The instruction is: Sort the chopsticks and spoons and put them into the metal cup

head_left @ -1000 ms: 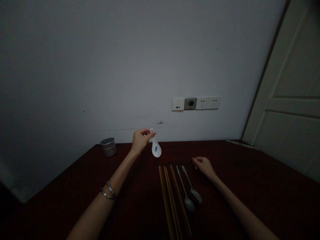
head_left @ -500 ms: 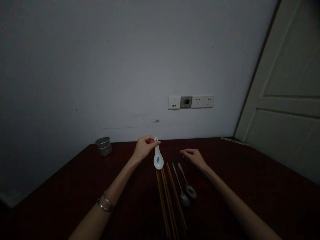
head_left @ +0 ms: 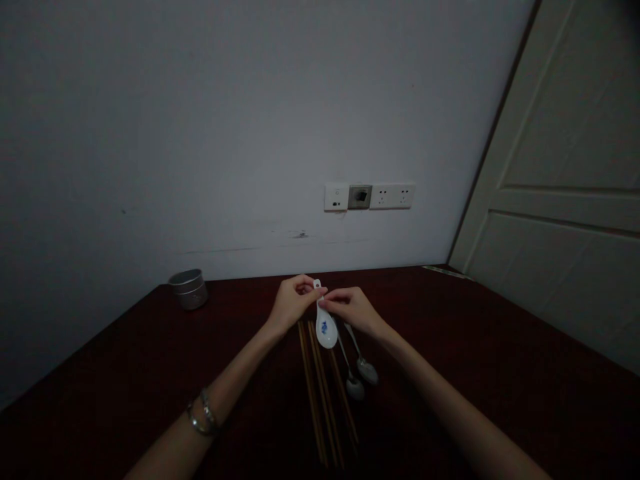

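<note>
left hand (head_left: 294,303): fingers pinch white spoon (head_left: 327,331) handle | right hand (head_left: 354,310): fingers grip same handle, lower | chopsticks (head_left: 320,393) on table (head_left: 240,427)

Before you, above the table (head_left: 240,413), hangs a white spoon (head_left: 327,335), handle up and leaning slightly left, a hole at its tip, the bowl facing you with a blue motif.

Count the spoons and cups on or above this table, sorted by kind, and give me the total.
White spoon: 1
Metal spoons: 2
Metal cup: 1
Total: 4
</note>
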`<state>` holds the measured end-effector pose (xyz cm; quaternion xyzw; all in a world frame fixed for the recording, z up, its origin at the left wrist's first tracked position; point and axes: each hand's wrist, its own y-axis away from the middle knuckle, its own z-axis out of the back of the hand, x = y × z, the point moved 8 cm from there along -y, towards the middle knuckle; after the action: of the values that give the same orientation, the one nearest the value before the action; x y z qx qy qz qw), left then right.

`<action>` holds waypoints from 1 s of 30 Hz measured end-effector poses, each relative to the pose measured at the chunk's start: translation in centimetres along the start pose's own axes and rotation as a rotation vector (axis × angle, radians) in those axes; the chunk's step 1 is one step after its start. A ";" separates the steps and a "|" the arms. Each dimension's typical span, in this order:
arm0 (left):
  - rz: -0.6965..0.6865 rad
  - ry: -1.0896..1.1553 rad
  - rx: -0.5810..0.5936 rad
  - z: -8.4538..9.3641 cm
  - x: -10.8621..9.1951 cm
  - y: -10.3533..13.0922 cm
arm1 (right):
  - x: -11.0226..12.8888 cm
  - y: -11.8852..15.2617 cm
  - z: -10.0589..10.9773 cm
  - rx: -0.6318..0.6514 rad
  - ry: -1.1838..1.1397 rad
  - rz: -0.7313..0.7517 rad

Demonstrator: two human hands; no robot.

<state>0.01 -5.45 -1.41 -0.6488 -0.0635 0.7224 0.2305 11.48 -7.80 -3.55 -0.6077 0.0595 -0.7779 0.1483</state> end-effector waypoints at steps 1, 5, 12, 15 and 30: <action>0.005 0.002 0.018 -0.1 0.2 -0.1 | 0.0 -0.1 0.3 -0.003 0.024 0.010; 0.043 0.018 0.038 0.4 1.9 -0.8 | -1.4 -0.5 2.7 -0.012 0.145 -0.051; 0.159 0.009 -0.153 4.8 8.0 -2.1 | -8.8 0.5 7.9 0.084 0.303 -0.441; 0.222 0.017 -0.217 6.6 10.5 -2.0 | -11.1 1.2 8.3 0.152 0.302 -0.529; 0.349 0.063 -0.273 8.5 15.0 -1.6 | -14.1 1.4 7.6 0.247 0.377 -0.632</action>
<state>-8.58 3.98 -13.11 -0.6974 -0.0403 0.7154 0.0139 22.10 -4.23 -15.06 -0.4202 -0.1984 -0.8846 -0.0402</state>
